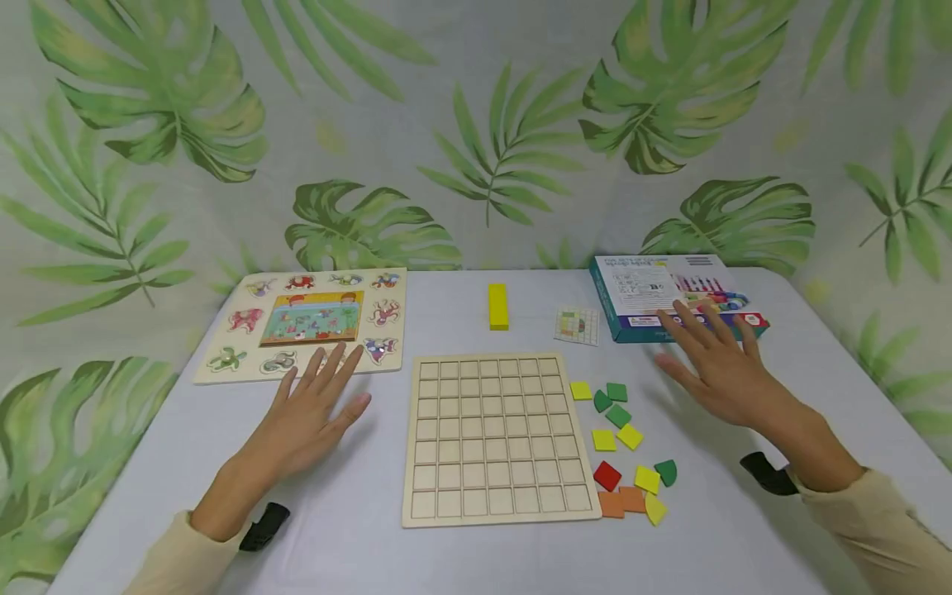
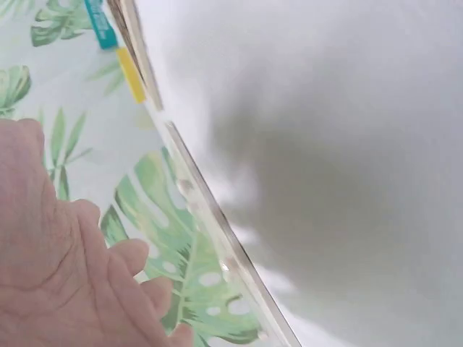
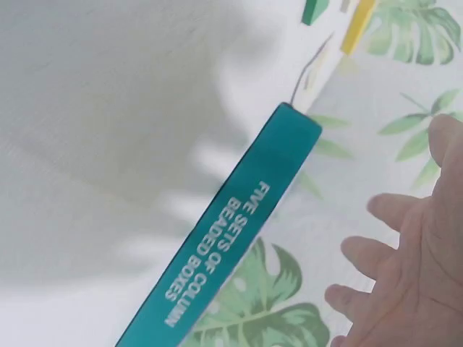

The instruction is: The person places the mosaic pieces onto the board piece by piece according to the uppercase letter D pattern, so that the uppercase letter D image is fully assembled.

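Matt pale wooden grid board (image 1: 497, 438), glossy cardboard box (image 1: 654, 291)

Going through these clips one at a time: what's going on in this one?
A person sits at a table with both hands spread open above it, holding nothing. The left hand hovers near an animal puzzle board; the right hand hovers by a teal box. Between them lies an empty wooden grid board, with loose coloured tiles beside its right edge. A yellow block and a small pattern card lie farther back.
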### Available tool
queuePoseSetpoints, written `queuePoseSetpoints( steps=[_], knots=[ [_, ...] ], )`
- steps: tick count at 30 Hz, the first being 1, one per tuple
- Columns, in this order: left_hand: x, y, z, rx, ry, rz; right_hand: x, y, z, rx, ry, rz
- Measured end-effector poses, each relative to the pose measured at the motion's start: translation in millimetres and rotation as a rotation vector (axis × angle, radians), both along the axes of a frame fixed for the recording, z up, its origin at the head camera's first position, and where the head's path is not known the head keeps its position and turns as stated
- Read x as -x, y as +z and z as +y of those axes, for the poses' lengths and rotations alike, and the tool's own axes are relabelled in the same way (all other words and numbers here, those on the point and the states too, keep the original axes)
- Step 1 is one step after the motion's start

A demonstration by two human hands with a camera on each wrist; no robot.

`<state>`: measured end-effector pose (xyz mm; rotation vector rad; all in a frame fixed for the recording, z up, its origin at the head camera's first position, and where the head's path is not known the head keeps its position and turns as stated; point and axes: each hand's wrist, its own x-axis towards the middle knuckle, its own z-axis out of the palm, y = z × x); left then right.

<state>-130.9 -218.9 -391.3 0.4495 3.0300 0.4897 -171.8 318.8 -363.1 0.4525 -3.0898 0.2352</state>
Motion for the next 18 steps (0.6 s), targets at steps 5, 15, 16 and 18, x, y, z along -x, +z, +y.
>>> queuePoseSetpoints(
  steps=[5, 15, 16, 18],
  knots=[
    [-0.4, 1.4, 10.0, -0.101, -0.073, -0.069, 0.0, -3.0, -7.6, 0.008, 0.007, -0.017],
    [0.4, 4.3, 24.9, -0.293, -0.218, -0.247, -1.6, -3.8, -26.9, 0.028, 0.065, -0.101],
    [0.9, 4.4, 26.0, -0.291, -0.228, -0.246, -1.3, -3.2, -28.8, 0.034, 0.078, -0.106],
    [2.3, 4.7, 27.9, -0.289, -0.244, -0.247, 0.3, -3.3, -32.5, 0.045, 0.109, -0.115]
  ],
)
